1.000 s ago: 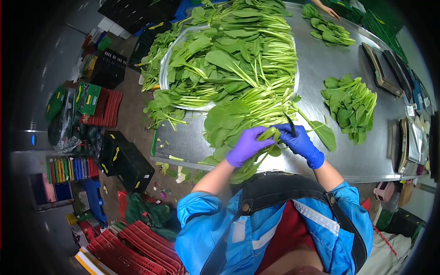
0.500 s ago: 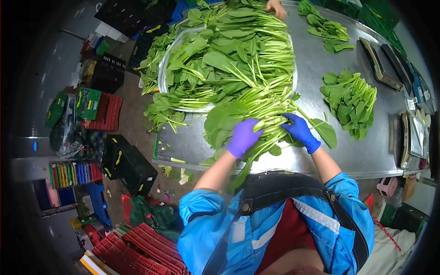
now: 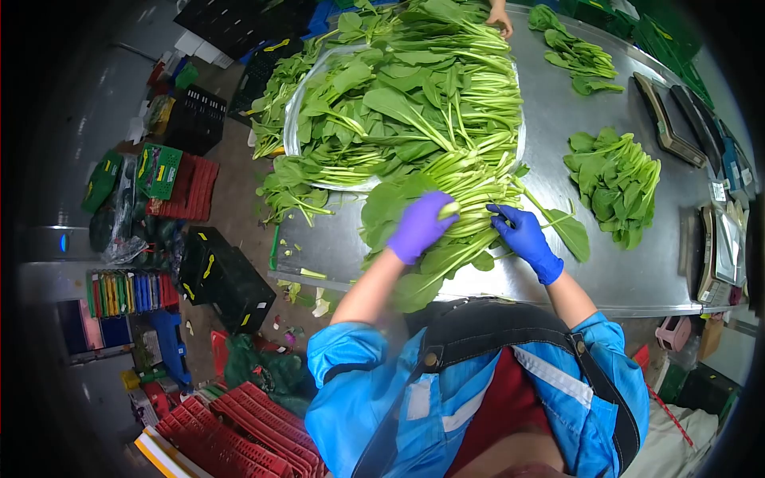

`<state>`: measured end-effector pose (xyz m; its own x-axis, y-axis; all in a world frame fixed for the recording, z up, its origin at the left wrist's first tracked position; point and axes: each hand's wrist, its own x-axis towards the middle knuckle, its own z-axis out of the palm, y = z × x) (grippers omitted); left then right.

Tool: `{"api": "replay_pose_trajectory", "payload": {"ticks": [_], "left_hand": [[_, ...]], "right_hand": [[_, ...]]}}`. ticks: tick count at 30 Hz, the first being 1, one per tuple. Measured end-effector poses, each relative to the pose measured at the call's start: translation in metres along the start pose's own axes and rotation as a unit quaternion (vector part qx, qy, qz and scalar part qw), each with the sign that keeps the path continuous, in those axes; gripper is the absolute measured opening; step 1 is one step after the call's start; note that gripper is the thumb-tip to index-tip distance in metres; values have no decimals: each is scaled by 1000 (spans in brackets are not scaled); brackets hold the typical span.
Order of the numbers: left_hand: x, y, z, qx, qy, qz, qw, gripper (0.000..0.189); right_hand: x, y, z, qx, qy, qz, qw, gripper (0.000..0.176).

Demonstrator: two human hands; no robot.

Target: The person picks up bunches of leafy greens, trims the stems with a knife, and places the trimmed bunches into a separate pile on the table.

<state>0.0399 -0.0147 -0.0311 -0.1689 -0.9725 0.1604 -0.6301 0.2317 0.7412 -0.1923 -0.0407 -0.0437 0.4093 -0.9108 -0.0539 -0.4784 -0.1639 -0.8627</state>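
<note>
My left hand point(image 3: 419, 225), in a purple glove, is closed around the pale stems of a bunch of leafy greens point(image 3: 446, 255) lying near the front of a steel table point(image 3: 550, 111). My right hand point(image 3: 523, 237), in a blue glove, has its fingers curled on the same stems from the right. The bunch's leaves hang toward me over the table edge. Just behind both hands lies a large heap of the same greens point(image 3: 414, 103) on a clear plastic sheet point(image 3: 290, 119).
A smaller pile of greens point(image 3: 613, 179) lies to the right, another point(image 3: 578, 52) at the far end near another person's hand point(image 3: 500, 16). Scales and trays point(image 3: 668, 119) line the right edge. Black crates point(image 3: 227, 283) and red crates point(image 3: 231, 434) stand on the floor at the left.
Both hands have moved forward from the table's front edge up to the heap's stems. A dark blade seen at my right hand a second ago no longer shows.
</note>
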Motion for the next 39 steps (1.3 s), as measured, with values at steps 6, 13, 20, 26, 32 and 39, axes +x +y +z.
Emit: {"api": "replay_pose_trajectory", "payload": {"ticks": [6, 13, 20, 26, 32, 39], "left_hand": [[-18, -20, 63, 268, -51, 53, 961, 36], [-27, -17, 15, 77, 36, 80, 993, 22], [13, -3, -85, -169, 148, -70, 972, 14], [16, 26, -65, -166, 61, -109, 978, 19], [14, 59, -61, -172, 0, -64, 983, 20], [2, 64, -44, -206, -136, -123, 961, 37]], "right_hand": [[5, 6, 4, 29, 9, 9, 1000, 32], [-12, 40, -22, 15, 48, 51, 997, 27], [-13, 47, -25, 74, 50, 80, 993, 26], [2, 9, 2, 158, -39, 23, 986, 41], [16, -39, 14, 286, -105, 12, 952, 35], [8, -68, -22, 270, -76, 136, 950, 27]]}}
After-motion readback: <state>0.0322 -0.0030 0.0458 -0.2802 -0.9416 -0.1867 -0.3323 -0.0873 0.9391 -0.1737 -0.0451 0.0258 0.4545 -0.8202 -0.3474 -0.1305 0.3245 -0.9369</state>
